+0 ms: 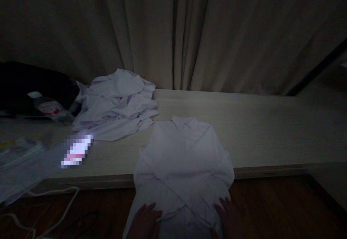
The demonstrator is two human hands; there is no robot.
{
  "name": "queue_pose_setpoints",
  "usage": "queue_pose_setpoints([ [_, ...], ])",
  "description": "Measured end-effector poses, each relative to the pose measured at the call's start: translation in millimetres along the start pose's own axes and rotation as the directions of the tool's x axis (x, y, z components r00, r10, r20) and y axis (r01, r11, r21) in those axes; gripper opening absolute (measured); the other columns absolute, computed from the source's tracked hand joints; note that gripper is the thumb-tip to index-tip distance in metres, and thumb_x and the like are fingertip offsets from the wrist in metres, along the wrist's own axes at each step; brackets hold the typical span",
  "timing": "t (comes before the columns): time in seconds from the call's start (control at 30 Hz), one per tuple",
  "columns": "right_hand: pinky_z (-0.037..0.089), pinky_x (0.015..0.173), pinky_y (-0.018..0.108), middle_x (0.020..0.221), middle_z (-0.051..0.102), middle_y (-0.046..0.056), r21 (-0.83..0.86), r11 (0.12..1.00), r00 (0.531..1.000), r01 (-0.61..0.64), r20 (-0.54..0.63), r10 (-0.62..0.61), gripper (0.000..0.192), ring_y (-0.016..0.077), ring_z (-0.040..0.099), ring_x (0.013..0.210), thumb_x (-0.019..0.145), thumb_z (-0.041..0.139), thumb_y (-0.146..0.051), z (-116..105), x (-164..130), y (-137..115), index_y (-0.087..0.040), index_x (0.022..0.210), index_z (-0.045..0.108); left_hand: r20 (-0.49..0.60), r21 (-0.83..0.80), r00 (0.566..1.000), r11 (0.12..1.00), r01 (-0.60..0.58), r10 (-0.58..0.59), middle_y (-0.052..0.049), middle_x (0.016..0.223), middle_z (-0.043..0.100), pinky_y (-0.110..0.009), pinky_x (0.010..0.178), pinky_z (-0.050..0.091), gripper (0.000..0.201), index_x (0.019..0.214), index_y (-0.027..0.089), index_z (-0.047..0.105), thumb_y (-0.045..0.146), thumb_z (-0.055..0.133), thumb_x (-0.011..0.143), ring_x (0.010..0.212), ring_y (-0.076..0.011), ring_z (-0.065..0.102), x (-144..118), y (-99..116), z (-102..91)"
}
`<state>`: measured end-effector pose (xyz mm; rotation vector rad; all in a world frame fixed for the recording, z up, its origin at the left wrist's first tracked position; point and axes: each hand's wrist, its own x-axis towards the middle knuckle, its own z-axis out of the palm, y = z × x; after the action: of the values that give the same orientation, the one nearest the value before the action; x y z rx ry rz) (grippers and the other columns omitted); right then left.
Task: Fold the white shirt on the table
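A white collared shirt (187,152) lies front up on the pale desk, its lower part hanging over the near edge. Both sleeves are folded inward and cross over the front. At the bottom, my left hand (145,220) rests on the shirt's left side beside a cuff, fingers stretched out. Opposite it, my right hand (228,215) touches the right side near the other sleeve end, with its fingers spread. The dim light hides the thumbs and palms in part.
Crumpled white shirts (119,99) are heaped at the back left. Beside them are a plastic bottle (51,109), a dark bundle (29,85) and a bright, blurred-out screen (77,152). Curtains (151,33) hang behind the desk (257,130). White cables (66,206) dangle below left.
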<state>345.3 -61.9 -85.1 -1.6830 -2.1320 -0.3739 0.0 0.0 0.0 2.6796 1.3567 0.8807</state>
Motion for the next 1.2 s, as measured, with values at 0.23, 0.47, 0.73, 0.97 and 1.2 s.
queue_pose_setpoints([
  [0.23,0.046,0.084,0.05,0.112,0.062,0.008,0.004,0.997,0.997,0.072,-0.037,-0.072,0.02,0.0332,0.053,0.112,0.068,0.054,-0.025,-10,9,-1,-0.027,0.087,0.062,0.098,-0.031,0.992,0.996,0.087,-0.084,0.001,0.086,0.071,-0.024,0.075,0.054,0.016,0.096,0.026,0.062,0.03,0.049,0.086,0.084,-0.0137,0.065,3,7,-0.4],
  [0.47,0.051,0.081,0.044,0.11,0.063,0.008,0.07,0.992,0.995,0.103,-0.013,-0.103,0.018,0.0289,0.056,0.108,0.073,0.058,-0.026,-14,11,1,-0.025,0.09,0.063,0.192,-0.042,0.968,0.984,0.17,-0.159,-0.002,0.08,0.068,-0.028,0.072,0.05,0.013,0.09,0.022,0.061,0.027,0.05,0.085,0.077,-0.0147,0.063,5,19,3.9],
  [0.73,0.053,0.079,0.04,0.112,0.059,0.011,0.093,0.996,1.0,0.014,0.024,-0.017,0.014,0.027,0.055,0.108,0.076,0.058,-0.029,-17,14,-8,-0.022,0.088,0.061,0.327,0.062,0.939,0.994,0.086,-0.102,0.002,0.083,0.069,-0.033,0.071,0.044,0.027,0.094,0.027,0.061,0.042,0.066,0.073,0.083,-0.0196,0.062,-2,13,23.6],
  [0.97,0.052,0.08,0.042,0.113,0.058,0.011,0.073,0.997,0.997,-0.008,0.083,0.001,0.017,0.0284,0.054,0.108,0.072,0.062,-0.032,-21,19,-12,-0.022,0.086,0.059,0.534,0.089,0.807,0.966,0.242,-0.251,0.0,0.091,0.068,-0.041,0.082,0.036,0.015,0.088,0.028,0.064,0.028,0.063,0.074,0.095,-0.0249,0.058,1,27,26.8],
  [1.2,0.049,0.082,0.043,0.11,0.059,0.01,0.109,0.991,0.98,-0.079,0.191,0.057,0.018,0.0279,0.054,0.106,0.074,0.061,-0.035,-33,38,-13,-0.024,0.088,0.058,0.556,0.02,0.746,0.903,0.429,-0.366,-0.008,0.091,0.066,-0.042,0.085,0.036,0.019,0.081,0.02,0.064,0.013,0.047,0.075,0.092,-0.0249,0.056,29,55,21.4],
])
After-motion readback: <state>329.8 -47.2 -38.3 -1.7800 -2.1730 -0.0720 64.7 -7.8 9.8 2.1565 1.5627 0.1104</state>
